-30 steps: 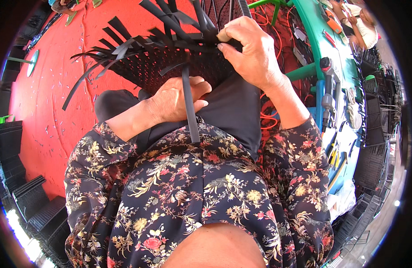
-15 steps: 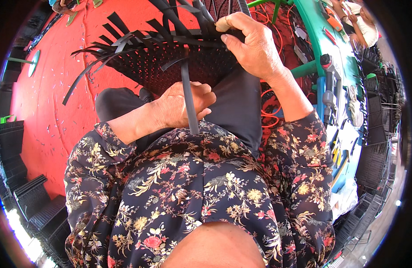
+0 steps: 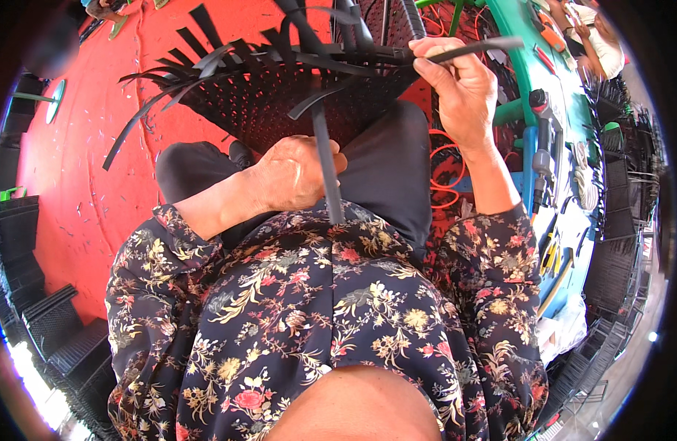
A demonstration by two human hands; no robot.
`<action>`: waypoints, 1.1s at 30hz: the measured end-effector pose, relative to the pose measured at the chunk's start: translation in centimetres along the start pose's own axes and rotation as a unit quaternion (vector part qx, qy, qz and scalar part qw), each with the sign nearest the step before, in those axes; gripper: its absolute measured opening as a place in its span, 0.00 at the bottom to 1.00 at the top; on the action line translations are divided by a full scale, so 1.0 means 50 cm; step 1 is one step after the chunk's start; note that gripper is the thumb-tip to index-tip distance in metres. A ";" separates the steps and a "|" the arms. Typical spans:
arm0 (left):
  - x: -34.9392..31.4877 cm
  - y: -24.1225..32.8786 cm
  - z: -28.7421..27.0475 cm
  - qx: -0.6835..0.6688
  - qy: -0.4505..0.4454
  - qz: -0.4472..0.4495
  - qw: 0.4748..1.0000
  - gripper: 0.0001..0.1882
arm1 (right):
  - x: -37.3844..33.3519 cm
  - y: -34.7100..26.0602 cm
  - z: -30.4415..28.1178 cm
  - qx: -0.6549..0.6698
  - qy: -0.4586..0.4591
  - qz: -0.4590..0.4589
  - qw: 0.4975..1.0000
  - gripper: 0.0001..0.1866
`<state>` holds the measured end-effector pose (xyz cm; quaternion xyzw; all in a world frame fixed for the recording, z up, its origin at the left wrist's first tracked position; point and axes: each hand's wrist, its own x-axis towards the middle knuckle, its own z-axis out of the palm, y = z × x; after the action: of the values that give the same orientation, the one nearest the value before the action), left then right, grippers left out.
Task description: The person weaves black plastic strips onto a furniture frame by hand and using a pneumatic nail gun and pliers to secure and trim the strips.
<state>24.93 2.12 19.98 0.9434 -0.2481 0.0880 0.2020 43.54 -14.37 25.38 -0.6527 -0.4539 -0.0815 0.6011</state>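
A black woven panel (image 3: 257, 110) of flat strips stands over my knees, with many loose strip ends fanning up along its far edge. Between thumb and fingers, my right hand (image 3: 467, 99) pinches a flat black strip (image 3: 492, 45) at the panel's right corner; the strip's free end points right. My left hand (image 3: 298, 173) is closed below the panel, near my lap. One long strip (image 3: 326, 158) hangs down across its knuckles. The fingers are partly hidden, so what they hold, if anything, does not show.
On the right stands a green-edged table (image 3: 511, 29) with a power tool (image 3: 545, 140), pliers (image 3: 551, 253) and a coil of cord (image 3: 584, 176). An orange hose (image 3: 445, 169) loops below. Red floor covering (image 3: 74, 198) bears strip scraps. Another person (image 3: 599, 48) sits at far right.
My right hand has moved right and slightly down, drawing a strip out sideways from the panel's corner. The hanging strip has shifted slightly right; my left hand stays closed nearly in place.
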 end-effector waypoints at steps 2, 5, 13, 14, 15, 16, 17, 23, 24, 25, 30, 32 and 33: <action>0.002 0.001 0.002 0.006 -0.012 0.000 1.000 0.13 | -0.002 0.003 0.004 0.011 0.016 0.009 1.000 0.06; 0.014 0.012 -0.002 0.017 -0.023 0.010 1.000 0.12 | 0.024 -0.032 0.001 -0.185 -0.091 -0.054 0.977 0.05; 0.090 0.053 -0.087 0.078 0.108 0.175 0.976 0.12 | 0.052 -0.054 0.007 -0.121 -0.080 0.007 0.989 0.13; 0.098 0.052 -0.112 0.082 0.106 0.181 0.974 0.12 | 0.060 -0.058 0.006 -0.116 -0.069 0.011 0.991 0.14; 0.100 0.047 -0.135 0.098 0.097 0.173 0.975 0.10 | 0.070 -0.069 0.004 -0.116 -0.069 0.022 0.991 0.14; 0.089 0.041 -0.141 0.109 0.067 0.136 0.982 0.10 | 0.072 -0.080 0.003 -0.118 -0.067 0.026 0.990 0.14; 0.073 0.034 -0.138 0.120 0.016 0.062 0.991 0.11 | 0.070 -0.082 0.003 -0.123 -0.064 0.033 0.990 0.14; 0.054 0.024 -0.124 -0.083 0.130 -0.176 0.972 0.27 | 0.069 -0.061 0.016 -0.061 -0.043 0.006 0.997 0.14; 0.065 0.027 -0.127 -0.152 0.139 -0.228 0.952 0.27 | 0.069 -0.060 0.015 -0.067 -0.042 0.002 0.997 0.14; 0.073 0.030 -0.119 -0.144 0.157 -0.217 0.953 0.27 | 0.069 -0.057 0.016 -0.073 -0.041 -0.002 0.996 0.14; 0.082 0.046 -0.113 -0.071 0.203 -0.174 0.961 0.33 | 0.065 -0.073 0.021 -0.079 -0.034 0.024 0.996 0.14; 0.096 0.055 -0.127 -0.078 0.195 -0.176 0.962 0.37 | 0.068 -0.084 0.019 -0.070 -0.041 0.041 0.996 0.14; 0.101 0.058 -0.131 -0.081 0.191 -0.178 0.962 0.39 | 0.066 -0.081 0.019 -0.051 -0.040 0.041 0.997 0.13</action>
<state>27.40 0.42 28.21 0.9182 -0.0394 0.2089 0.3342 42.22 -12.45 30.18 -0.7033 -0.4458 -0.0543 0.5511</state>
